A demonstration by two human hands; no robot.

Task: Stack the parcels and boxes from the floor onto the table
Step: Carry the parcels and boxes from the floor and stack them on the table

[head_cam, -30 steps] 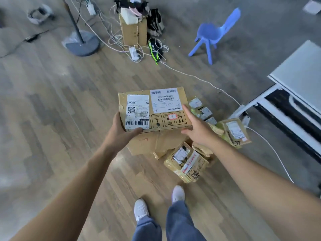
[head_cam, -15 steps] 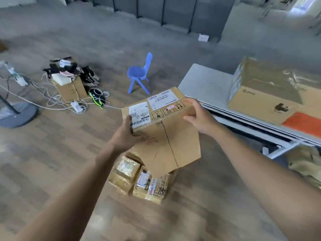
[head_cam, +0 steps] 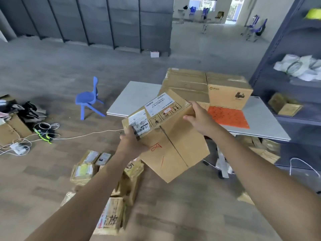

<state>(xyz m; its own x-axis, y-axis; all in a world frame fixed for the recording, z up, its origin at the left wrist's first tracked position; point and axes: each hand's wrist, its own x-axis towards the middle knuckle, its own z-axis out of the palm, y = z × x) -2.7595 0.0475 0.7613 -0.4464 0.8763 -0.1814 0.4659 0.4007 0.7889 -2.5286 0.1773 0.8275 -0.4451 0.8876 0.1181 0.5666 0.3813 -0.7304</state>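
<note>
I hold a brown cardboard box [head_cam: 172,145] with white shipping labels in the air, tilted, in front of the white table [head_cam: 135,97]. My left hand [head_cam: 132,142] grips its near left edge, thumb over the barcode label. My right hand [head_cam: 199,119] grips its far right edge. Two large cardboard boxes [head_cam: 229,91] stand side by side on the table beside a flat orange parcel [head_cam: 227,116]. Several small taped parcels [head_cam: 85,169] lie on the wooden floor below my arms.
A blue plastic chair [head_cam: 88,100] stands left of the table. Cables, a power strip [head_cam: 19,146] and an open box of gear lie at the far left. A grey shelf rack [head_cam: 295,80] with bags and boxes stands right of the table. More parcels sit under the table.
I have lifted the box off the floor pile and turned right toward the table. The box now hangs higher and closer to the table, tilted, with both hands still on it.
</note>
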